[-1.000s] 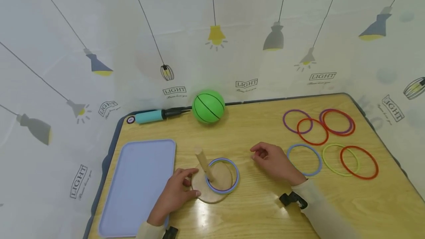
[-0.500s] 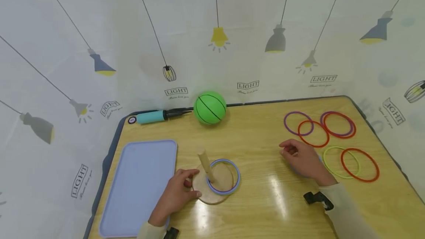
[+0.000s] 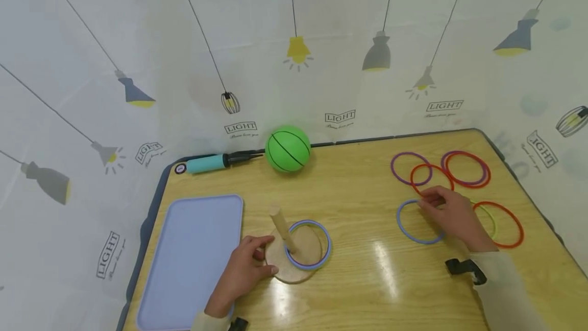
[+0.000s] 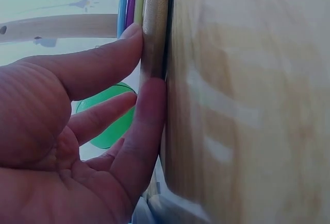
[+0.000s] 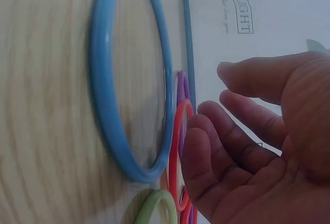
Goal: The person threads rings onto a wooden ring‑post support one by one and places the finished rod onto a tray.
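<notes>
A wooden peg [image 3: 280, 223] stands on a round wooden base [image 3: 309, 248] with a blue and a purple ring [image 3: 323, 236] around it. My left hand [image 3: 266, 254] holds the base's left edge. In the left wrist view its thumb and forefinger [image 4: 147, 59] lie against the base rim [image 4: 154, 28]. My right hand [image 3: 429, 202] hovers over the loose rings with fingers loosely curled and nothing in it. Its fingertips [image 5: 221, 110] are at the far edge of a blue ring [image 3: 398, 221] [image 5: 103, 80], by an orange ring [image 3: 415, 180].
A pale blue tray [image 3: 193, 254] lies left of the base. A green ball [image 3: 288, 148] and a teal pump [image 3: 206, 162] sit at the back edge. Purple [image 3: 395, 160], red [image 3: 488, 172], yellow-green [image 3: 492, 221] and red [image 3: 519, 221] rings lie at the right.
My right hand has moved right, from near the peg to above the blue ring. The left hand has stayed on the base.
</notes>
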Action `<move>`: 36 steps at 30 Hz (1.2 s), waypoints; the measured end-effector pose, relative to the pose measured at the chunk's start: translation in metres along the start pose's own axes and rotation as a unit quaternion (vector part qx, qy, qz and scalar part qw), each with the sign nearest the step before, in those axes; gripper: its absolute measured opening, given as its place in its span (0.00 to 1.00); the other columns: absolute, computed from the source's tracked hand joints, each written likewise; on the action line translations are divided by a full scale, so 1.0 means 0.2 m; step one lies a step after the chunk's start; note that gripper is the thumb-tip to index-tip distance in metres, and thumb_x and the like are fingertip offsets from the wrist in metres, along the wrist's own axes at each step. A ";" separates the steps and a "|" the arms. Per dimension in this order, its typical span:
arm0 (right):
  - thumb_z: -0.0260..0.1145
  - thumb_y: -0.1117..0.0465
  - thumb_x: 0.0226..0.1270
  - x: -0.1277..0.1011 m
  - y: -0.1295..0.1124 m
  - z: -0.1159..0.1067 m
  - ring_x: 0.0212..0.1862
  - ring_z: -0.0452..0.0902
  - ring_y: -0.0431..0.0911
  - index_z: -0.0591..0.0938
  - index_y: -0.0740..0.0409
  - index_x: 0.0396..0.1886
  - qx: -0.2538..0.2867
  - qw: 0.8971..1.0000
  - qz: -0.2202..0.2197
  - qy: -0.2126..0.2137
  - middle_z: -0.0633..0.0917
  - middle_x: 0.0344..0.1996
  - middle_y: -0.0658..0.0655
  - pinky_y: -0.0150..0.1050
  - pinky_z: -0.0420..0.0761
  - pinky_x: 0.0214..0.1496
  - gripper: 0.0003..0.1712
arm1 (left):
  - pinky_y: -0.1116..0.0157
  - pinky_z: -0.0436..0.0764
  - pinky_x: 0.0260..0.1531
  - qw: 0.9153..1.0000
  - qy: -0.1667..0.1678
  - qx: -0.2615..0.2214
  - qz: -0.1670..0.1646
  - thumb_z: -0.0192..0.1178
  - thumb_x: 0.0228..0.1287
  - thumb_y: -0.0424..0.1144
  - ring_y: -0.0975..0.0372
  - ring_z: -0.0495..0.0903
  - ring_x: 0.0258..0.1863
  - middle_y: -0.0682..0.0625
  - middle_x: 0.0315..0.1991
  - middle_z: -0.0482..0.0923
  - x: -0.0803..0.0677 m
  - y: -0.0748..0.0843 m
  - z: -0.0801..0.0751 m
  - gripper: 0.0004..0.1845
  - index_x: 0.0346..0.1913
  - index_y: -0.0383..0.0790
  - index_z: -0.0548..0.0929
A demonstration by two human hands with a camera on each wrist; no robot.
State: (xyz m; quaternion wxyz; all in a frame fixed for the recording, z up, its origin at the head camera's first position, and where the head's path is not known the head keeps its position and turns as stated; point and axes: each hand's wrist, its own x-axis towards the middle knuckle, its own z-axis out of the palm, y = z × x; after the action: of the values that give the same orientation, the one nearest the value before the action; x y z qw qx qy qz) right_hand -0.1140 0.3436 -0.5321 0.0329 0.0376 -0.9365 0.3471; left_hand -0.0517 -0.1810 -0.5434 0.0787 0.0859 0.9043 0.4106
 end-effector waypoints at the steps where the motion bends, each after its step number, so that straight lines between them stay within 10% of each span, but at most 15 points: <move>1: 0.73 0.52 0.74 0.00 0.01 0.00 0.40 0.80 0.29 0.87 0.58 0.54 -0.005 1.000 0.002 -0.002 0.91 0.43 0.58 0.27 0.77 0.41 0.18 | 0.68 0.81 0.43 1.000 0.000 -0.001 -0.001 0.86 0.48 0.37 0.65 0.80 0.40 0.50 0.48 0.80 0.00 0.00 0.00 0.37 0.65 0.44 0.85; 14: 0.71 0.50 0.75 0.02 0.08 0.01 0.43 0.84 0.49 0.86 0.60 0.54 -0.043 0.997 0.038 -0.045 0.90 0.42 0.58 0.36 0.78 0.41 0.19 | 0.69 0.81 0.43 1.000 -0.010 -0.012 -0.001 0.85 0.49 0.37 0.63 0.81 0.41 0.48 0.48 0.79 -0.01 0.01 0.00 0.37 0.66 0.44 0.85; 27: 0.70 0.65 0.72 0.03 0.04 0.05 0.43 0.87 0.58 0.89 0.62 0.48 -0.089 0.995 -0.020 -0.046 0.91 0.40 0.62 0.56 0.83 0.46 0.09 | 0.69 0.81 0.41 1.000 -0.010 -0.015 -0.001 0.85 0.48 0.36 0.61 0.81 0.41 0.47 0.50 0.79 -0.01 0.02 -0.02 0.37 0.65 0.43 0.85; 36: 0.68 0.68 0.72 0.03 -0.01 0.04 0.40 0.83 0.52 0.90 0.63 0.46 -0.084 0.994 -0.044 -0.059 0.88 0.39 0.60 0.47 0.80 0.42 0.07 | 0.69 0.81 0.42 1.000 -0.011 -0.006 0.006 0.85 0.49 0.37 0.62 0.81 0.41 0.47 0.49 0.79 -0.01 0.01 -0.02 0.37 0.65 0.43 0.84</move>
State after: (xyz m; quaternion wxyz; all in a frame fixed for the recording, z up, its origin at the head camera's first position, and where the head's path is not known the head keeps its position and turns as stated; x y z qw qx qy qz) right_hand -0.1192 0.3361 -0.5359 -0.0037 0.0966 -0.9599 0.2630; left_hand -0.0509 -0.1822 -0.5386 0.0867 0.0950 0.9004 0.4156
